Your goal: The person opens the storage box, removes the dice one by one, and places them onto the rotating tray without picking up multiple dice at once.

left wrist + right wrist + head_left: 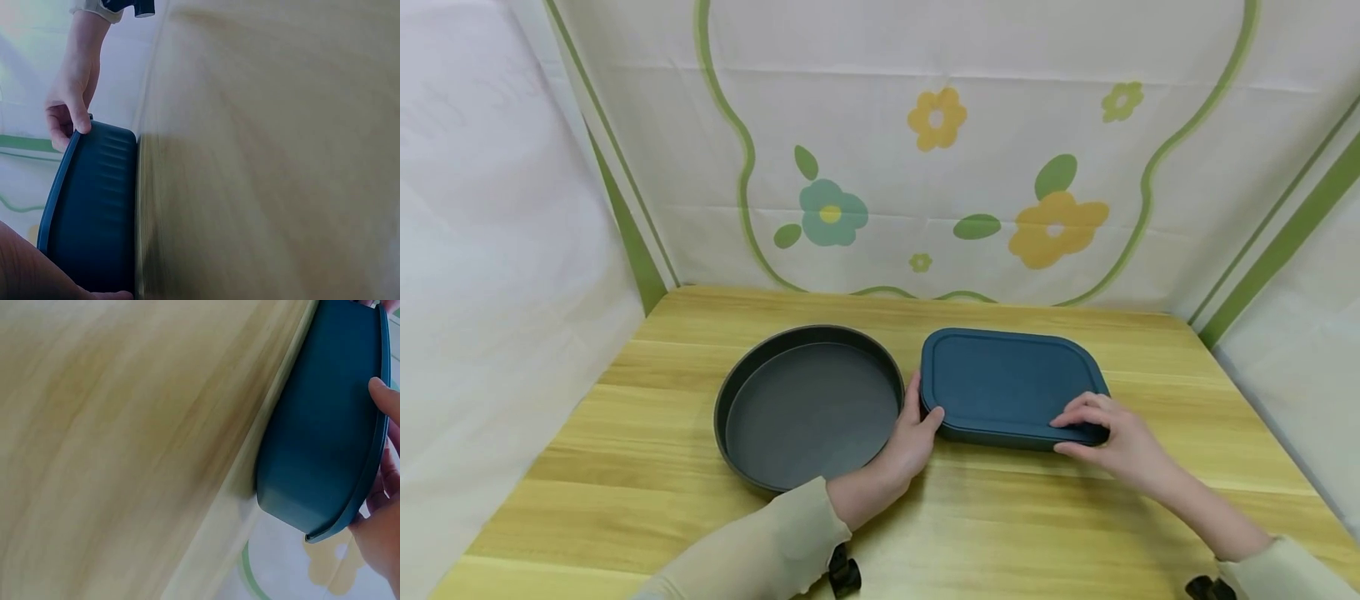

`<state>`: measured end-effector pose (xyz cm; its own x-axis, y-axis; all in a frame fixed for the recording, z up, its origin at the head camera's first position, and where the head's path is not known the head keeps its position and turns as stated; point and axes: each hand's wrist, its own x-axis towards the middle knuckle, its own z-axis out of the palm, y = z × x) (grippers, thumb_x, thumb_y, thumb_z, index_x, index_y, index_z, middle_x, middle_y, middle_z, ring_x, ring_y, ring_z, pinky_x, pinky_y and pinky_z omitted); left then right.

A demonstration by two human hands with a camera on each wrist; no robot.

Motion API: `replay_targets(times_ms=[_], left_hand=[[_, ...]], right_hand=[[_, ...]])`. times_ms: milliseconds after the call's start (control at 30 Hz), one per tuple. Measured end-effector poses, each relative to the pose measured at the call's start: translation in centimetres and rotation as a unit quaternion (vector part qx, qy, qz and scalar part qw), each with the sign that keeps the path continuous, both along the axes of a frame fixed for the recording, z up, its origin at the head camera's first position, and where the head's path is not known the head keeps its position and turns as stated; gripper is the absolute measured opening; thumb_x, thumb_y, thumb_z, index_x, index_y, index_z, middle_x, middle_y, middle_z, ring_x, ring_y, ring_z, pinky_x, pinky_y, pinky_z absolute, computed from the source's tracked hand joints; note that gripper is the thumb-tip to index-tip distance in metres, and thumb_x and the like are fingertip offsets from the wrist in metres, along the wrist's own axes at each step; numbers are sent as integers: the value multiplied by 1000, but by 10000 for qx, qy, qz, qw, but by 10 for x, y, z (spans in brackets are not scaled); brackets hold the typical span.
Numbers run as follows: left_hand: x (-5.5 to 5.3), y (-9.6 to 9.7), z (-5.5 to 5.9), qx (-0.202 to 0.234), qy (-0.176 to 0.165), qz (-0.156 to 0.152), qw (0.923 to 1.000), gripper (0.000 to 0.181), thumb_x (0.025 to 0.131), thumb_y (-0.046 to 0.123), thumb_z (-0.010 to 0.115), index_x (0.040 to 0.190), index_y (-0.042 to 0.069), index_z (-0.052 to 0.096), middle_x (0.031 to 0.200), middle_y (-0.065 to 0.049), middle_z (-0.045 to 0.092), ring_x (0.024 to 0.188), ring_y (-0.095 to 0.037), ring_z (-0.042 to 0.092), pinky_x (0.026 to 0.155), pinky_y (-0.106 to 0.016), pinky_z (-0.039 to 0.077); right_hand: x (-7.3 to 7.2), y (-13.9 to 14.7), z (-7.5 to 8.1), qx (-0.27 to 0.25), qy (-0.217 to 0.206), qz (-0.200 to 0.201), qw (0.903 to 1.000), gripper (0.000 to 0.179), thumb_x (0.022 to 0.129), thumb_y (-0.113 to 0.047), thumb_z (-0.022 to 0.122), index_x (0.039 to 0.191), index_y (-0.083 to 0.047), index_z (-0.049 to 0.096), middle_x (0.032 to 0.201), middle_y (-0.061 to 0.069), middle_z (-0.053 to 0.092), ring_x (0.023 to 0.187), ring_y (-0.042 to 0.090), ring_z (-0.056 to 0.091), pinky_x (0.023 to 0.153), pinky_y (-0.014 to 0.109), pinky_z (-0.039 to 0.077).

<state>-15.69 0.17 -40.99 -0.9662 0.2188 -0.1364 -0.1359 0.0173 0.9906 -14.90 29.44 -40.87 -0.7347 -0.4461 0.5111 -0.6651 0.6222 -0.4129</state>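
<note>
A dark blue rectangular food container point(992, 437) with a flat lid point(1000, 379) of the same colour lies on the wooden table. My left hand point(913, 442) holds the container's left end, thumb at the front corner and fingers along the side. At the front right corner my right hand point(1112, 437) pinches the lid's rim, thumb below and fingertips on top. The right wrist view shows that thumb point(387, 400) against the rim. In the left wrist view the container's ribbed wall point(97, 194) faces the camera. The lid appears seated on the container.
Just left of the container stands a round dark grey pan point(805, 408), close beside my left hand and forearm. The wooden table point(1000, 525) extends in front. A white curtain point(880, 150) with printed flowers hangs behind, and white cloth flanks both sides.
</note>
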Motion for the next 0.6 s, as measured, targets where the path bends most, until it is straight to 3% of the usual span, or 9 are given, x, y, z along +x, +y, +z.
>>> replay_targets(times_ms=[600], left_hand=[[-2, 0, -3, 7, 0, 7, 10000, 66, 104, 12, 45, 158, 13, 6, 161, -15, 8, 146, -34, 6, 112, -54, 13]], right_hand=[[-3, 3, 6, 15, -1, 187, 9998, 42, 60, 5, 87, 93, -19, 76, 92, -11, 60, 81, 6, 56, 70, 12, 44]])
